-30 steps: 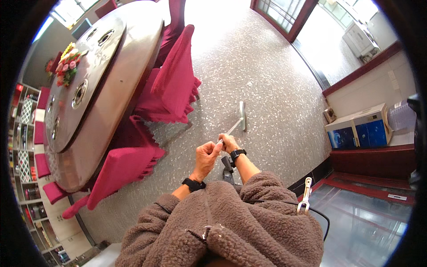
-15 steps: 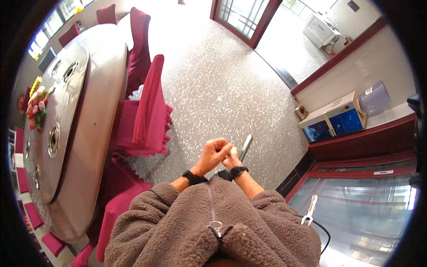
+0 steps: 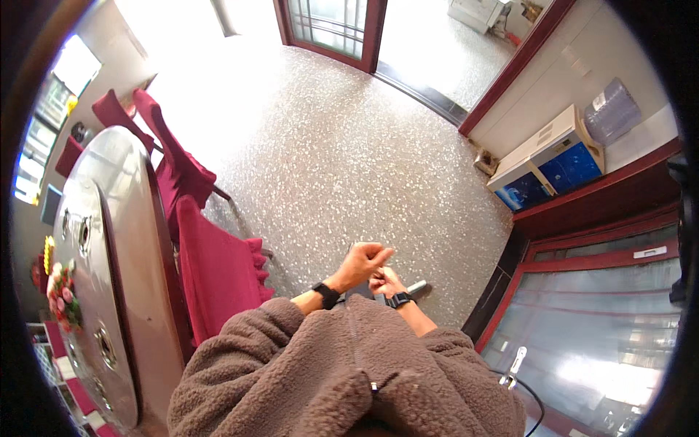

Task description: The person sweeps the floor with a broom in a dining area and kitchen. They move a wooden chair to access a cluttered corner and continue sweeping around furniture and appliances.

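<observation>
"Pink and red bunched flowers [image 3: 64, 297] at far left, on a raised oval turntable [image 3: 102, 291] with round metal-rimmed holes?"

"Yes, atop a large glossy brown table [image 3: 149, 306]. Next, moving right?"

"Crimson cloth-covered chairs [image 3: 218, 269], close along the table's right edge, the nearest with a ruffled hem. Then grey, white-speckled floor [image 3: 349, 167], very bright toward the upper left."

"And low in the middle?"

"Left grip [image 3: 358, 266], a bare hand with a black band [image 3: 326, 295] at the wrist; just above and left of the right grip [image 3: 386, 281], also bare. Brown fleece sleeves [image 3: 255, 331] below."

"How far closed?"

"Fingers curled right in on both, around the handle of a pale bar-headed floor tool [image 3: 417, 286]. Handle mostly hidden; cannot tell how tightly held."

"Tool's head, where?"

"Just right of the right wrist, low over the floor; only a short end in view."

"Farther right?"

"White-and-blue box-shaped water dispenser [image 3: 546, 164], with a clear bluish plastic bottle [image 3: 613, 113] beside its upper end. Below those, a red-framed glass panel [image 3: 575, 328]."
</observation>
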Motion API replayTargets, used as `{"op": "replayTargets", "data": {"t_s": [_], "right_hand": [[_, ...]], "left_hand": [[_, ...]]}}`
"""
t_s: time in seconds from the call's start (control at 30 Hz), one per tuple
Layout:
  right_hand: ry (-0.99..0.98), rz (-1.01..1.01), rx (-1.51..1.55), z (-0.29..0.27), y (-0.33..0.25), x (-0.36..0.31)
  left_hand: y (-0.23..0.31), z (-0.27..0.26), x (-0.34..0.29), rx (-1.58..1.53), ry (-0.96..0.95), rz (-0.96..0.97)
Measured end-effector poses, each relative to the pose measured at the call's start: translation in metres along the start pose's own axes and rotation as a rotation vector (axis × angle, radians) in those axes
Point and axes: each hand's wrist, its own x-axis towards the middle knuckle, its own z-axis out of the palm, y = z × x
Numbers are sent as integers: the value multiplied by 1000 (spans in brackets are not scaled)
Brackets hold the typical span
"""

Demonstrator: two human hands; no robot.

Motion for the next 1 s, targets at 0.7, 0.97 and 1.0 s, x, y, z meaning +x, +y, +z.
{"op": "replayTargets", "data": {"t_s": [0.7, 0.97, 1.0], "right_hand": [[-319, 7, -228, 302, -155, 200], [-43, -164, -346, 297, -194, 151], [-50, -152, -278, 297, -197, 145]], "left_hand": [[41, -136, 212, 565, 189, 332], [86, -150, 228, 345, 210, 193], [88, -152, 233, 223, 208, 161]]}}
